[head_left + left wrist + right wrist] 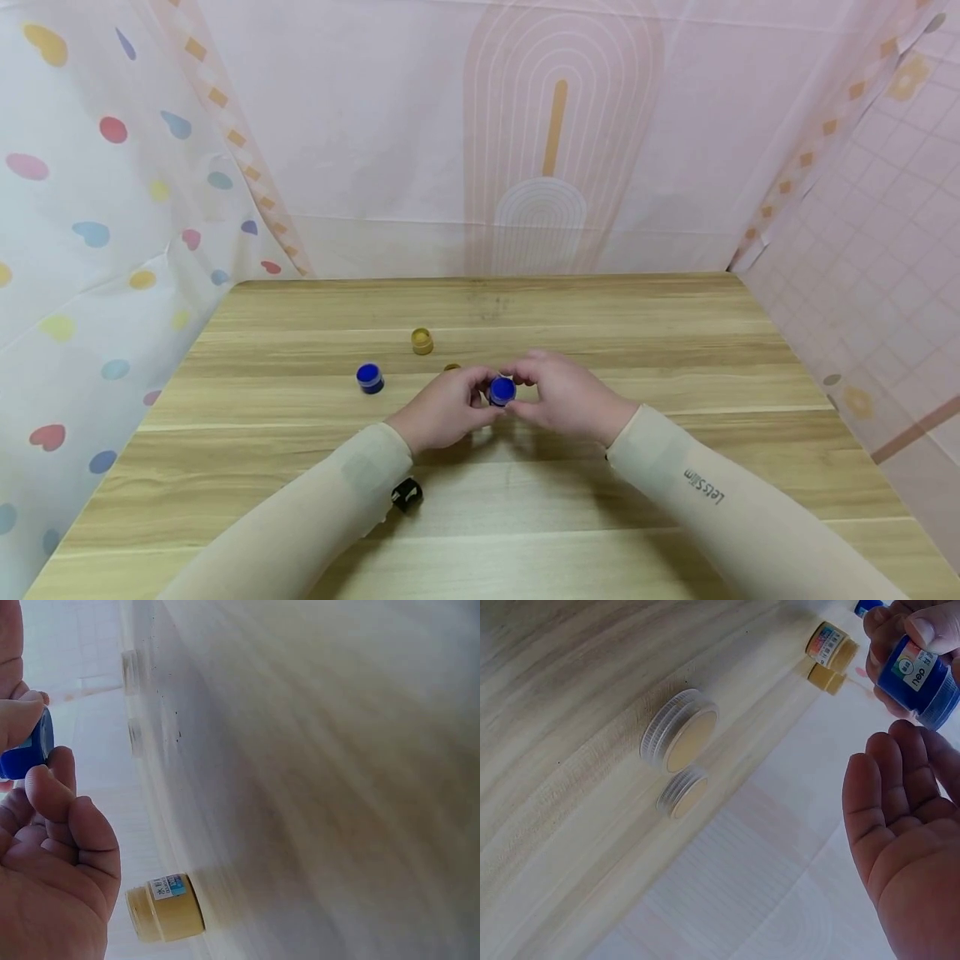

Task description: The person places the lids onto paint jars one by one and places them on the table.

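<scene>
Blue colours the small labelled jar [502, 391] that the left hand [442, 410] pinches above the wooden table [675, 333], while the right hand [567, 395], parted wide, curves round its other side, contact hard to tell, and another blue jar [370, 379] and a gold jar [422, 342] stand farther left

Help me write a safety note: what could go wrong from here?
The small cylindrical blue plastic jar, gripped by the left hand above the wood-grain table, might slip and drop. The squat yellow-brown plastic jar, mostly hidden behind that hand in the head view, could get knocked over if the hand moves forward.
</scene>
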